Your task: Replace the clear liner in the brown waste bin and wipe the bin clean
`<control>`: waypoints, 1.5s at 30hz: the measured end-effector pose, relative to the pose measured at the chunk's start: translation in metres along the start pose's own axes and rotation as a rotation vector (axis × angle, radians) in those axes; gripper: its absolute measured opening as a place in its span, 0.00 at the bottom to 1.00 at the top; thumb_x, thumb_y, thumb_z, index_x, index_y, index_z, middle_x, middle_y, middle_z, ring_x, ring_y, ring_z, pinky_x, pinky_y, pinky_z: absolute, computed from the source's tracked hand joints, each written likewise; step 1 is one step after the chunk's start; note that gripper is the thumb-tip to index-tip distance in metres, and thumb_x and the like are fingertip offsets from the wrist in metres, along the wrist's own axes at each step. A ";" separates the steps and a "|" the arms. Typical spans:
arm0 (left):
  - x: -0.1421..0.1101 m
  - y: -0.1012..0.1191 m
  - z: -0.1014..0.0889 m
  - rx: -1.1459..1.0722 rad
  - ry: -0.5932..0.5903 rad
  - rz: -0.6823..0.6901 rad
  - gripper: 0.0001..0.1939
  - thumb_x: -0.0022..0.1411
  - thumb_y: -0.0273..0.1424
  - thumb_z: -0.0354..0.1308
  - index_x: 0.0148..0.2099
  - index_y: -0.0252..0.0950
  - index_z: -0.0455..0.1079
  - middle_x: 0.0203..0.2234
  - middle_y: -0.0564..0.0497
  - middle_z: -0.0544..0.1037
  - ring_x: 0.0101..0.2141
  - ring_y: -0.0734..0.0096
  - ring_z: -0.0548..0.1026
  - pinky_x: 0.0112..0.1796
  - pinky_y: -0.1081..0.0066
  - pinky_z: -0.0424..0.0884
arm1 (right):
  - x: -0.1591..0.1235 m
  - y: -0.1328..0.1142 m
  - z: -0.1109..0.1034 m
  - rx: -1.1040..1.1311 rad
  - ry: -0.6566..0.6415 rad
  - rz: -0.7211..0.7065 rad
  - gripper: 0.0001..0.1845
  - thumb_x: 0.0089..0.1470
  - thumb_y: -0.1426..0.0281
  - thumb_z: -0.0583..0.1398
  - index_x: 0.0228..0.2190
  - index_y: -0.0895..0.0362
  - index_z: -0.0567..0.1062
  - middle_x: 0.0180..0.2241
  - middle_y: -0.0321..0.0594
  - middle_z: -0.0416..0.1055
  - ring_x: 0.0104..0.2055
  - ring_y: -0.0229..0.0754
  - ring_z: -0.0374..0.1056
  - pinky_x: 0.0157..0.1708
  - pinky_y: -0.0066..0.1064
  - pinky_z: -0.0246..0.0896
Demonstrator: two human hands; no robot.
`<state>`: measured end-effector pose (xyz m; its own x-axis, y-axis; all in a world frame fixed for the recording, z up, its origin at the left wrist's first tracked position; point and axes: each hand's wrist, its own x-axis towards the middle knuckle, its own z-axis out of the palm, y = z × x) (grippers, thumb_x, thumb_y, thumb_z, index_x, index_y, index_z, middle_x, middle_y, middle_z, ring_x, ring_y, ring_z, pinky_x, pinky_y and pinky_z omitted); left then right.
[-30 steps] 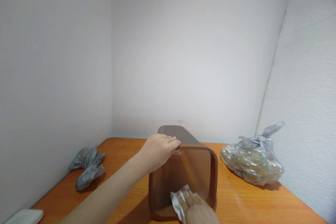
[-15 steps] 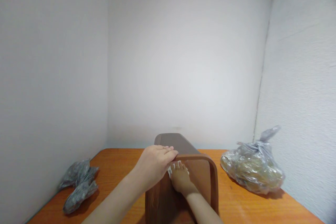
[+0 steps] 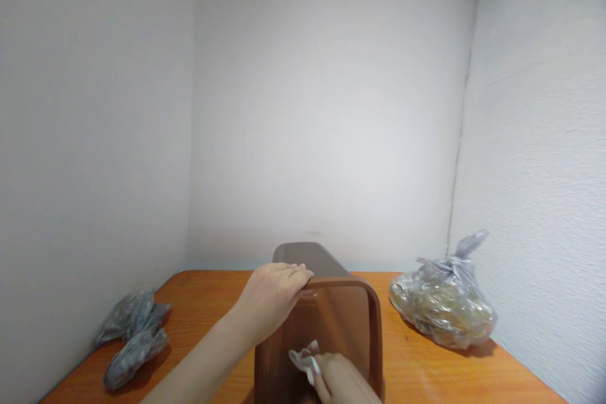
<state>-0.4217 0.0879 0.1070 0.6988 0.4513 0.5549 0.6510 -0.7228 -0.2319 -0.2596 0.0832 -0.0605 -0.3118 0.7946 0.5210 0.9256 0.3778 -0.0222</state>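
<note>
A brown plastic bin (image 3: 364, 319) lies on its side on the orange wooden table (image 3: 213, 293), its open mouth facing me. My left hand (image 3: 272, 300) is closed over the bin's upper left rim and holds it steady. My right hand (image 3: 338, 379) is inside the bin near the lower rim, fingers closed on a crumpled white cloth (image 3: 303, 360) pressed against the inner wall.
A tied clear plastic bag (image 3: 442, 306) with yellowish contents rests on the table at the right, by the wall. A crumpled grey plastic bag (image 3: 130, 334) lies at the left. White walls close the table in on three sides.
My right hand with the cloth went from the bin's lower inside up to the upper left corner, then back down toward the lower rim. My left hand stays on the rim.
</note>
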 end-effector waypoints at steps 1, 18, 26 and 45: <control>0.000 0.000 0.000 0.000 -0.003 -0.003 0.13 0.66 0.24 0.56 0.52 0.37 0.71 0.50 0.47 0.79 0.48 0.63 0.79 0.51 0.62 0.75 | 0.001 0.001 -0.014 -0.012 0.035 -0.021 0.18 0.61 0.67 0.56 0.51 0.56 0.73 0.55 0.52 0.70 0.56 0.50 0.67 0.53 0.47 0.65; -0.002 0.001 -0.010 -0.092 0.089 0.050 0.07 0.68 0.26 0.52 0.41 0.37 0.72 0.37 0.48 0.82 0.39 0.63 0.80 0.41 0.67 0.76 | 0.042 0.002 -0.123 -0.229 0.538 -0.204 0.20 0.61 0.77 0.53 0.54 0.61 0.69 0.43 0.47 0.75 0.43 0.50 0.70 0.46 0.45 0.66; -0.010 -0.003 -0.002 -0.061 0.085 -0.010 0.12 0.66 0.22 0.53 0.48 0.35 0.73 0.47 0.45 0.81 0.45 0.59 0.80 0.46 0.60 0.77 | 0.038 0.020 -0.118 -0.125 0.556 -0.155 0.17 0.61 0.77 0.55 0.51 0.60 0.69 0.44 0.48 0.74 0.46 0.50 0.68 0.49 0.45 0.64; -0.056 -0.023 -0.004 -0.102 0.160 -0.183 0.17 0.66 0.25 0.51 0.55 0.37 0.71 0.54 0.47 0.77 0.53 0.62 0.76 0.52 0.59 0.74 | -0.064 0.045 -0.024 0.270 0.124 0.426 0.25 0.65 0.63 0.41 0.48 0.63 0.70 0.42 0.56 0.78 0.41 0.54 0.77 0.36 0.38 0.72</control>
<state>-0.4764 0.0770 0.0845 0.5112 0.4965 0.7015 0.7231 -0.6897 -0.0389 -0.1933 0.0378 -0.0748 0.1233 0.8483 0.5149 0.8714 0.1557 -0.4652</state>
